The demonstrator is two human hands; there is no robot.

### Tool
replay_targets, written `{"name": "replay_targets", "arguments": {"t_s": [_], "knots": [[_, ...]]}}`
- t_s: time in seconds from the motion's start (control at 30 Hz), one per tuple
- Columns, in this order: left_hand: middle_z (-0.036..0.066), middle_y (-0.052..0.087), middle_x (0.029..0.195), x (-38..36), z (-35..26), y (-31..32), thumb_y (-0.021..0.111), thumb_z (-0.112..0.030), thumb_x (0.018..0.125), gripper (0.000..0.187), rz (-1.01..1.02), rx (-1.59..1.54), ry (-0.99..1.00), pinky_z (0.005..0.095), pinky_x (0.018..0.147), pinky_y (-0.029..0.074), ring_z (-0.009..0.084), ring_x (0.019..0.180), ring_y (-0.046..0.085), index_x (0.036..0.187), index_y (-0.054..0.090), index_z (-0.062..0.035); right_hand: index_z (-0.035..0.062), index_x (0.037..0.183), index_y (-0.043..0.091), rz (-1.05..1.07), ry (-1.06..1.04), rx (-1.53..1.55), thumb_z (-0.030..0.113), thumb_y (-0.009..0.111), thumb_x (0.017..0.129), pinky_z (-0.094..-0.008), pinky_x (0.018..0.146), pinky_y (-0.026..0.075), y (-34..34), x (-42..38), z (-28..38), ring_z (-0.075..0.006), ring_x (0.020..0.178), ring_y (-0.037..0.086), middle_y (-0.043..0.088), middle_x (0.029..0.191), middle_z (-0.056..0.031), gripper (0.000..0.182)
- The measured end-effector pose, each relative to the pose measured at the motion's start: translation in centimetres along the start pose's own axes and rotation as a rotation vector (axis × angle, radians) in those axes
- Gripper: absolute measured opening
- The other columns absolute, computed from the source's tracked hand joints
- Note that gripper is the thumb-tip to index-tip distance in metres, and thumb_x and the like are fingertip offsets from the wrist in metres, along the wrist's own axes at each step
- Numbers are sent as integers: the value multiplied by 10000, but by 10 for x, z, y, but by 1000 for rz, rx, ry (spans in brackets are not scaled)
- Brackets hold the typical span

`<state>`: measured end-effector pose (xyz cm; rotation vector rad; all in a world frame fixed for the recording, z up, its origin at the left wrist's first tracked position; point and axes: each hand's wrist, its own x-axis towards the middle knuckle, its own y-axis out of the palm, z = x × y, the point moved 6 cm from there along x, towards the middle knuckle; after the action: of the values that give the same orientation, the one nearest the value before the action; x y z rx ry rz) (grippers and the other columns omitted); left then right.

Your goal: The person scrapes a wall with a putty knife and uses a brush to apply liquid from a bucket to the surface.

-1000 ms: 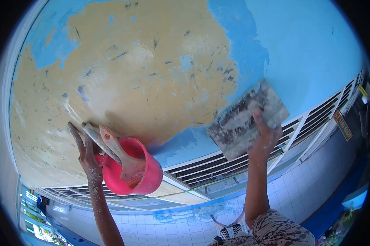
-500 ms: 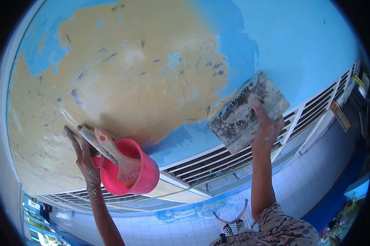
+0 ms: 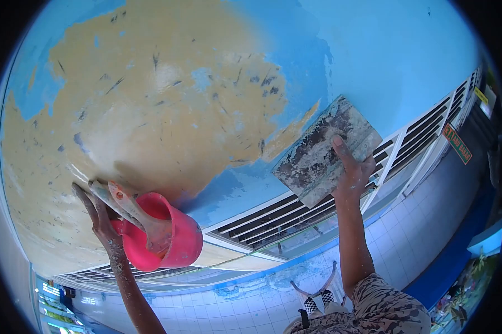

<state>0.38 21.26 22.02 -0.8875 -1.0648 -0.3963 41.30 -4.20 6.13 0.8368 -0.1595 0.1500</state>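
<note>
My left hand is closed on the handle of a pink plastic dipper, with some fingers stretched up near the wall. Inside the dipper stands a wide paintbrush with an orange-tipped handle. Another pale tool handle lies beside the brush, partly hidden. My right hand grips a rectangular plastering trowel, its thumb on the smeared face. That trowel rests against or very close to the blue wall, at the edge of a tan filler patch with dark scuffs and blue gaps.
White slatted vents run along the wall beyond the trowel and dipper. Past them is white tiling with a peeling blue border. A sign hangs at the right. My patterned sleeve and checkered footwear show below.
My view has shifted, so the wall sits further left. Relative to the patch, the trowel has slid slightly right, exposing a tan streak at its upper left. Both hands keep their holds.
</note>
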Motion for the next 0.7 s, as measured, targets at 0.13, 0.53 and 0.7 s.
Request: {"name": "replay_targets", "arguments": {"t_s": [0.13, 0.53, 0.7], "knots": [[241, 162, 1598, -3, 9, 0, 656, -411, 882, 734, 16, 27, -11, 406, 857, 556, 409, 1386, 382, 1511, 372, -161, -55, 1172, 557, -45, -3, 123, 68, 841, 750, -316, 892, 496, 10, -11, 6, -166, 950, 609, 611, 1060, -103, 523], [234, 141, 1599, -3, 5, 0, 675, -345, 879, 752, 64, -25, -56, 489, 1048, 437, 416, 1439, 254, 1524, 331, -167, -19, 1153, 565, -123, 84, 109, 15, 826, 741, -339, 905, 539, -4, -17, -8, -178, 989, 624, 630, 1072, -106, 489], [235, 146, 1599, 0, -1, -2, 664, -334, 894, 729, 39, -27, -58, 483, 1046, 439, 428, 1436, 259, 1522, 336, -165, -26, 1144, 566, -110, 18, 99, 36, 834, 746, -313, 861, 514, -1, -24, -11, -168, 956, 624, 637, 1054, -98, 484]]}}
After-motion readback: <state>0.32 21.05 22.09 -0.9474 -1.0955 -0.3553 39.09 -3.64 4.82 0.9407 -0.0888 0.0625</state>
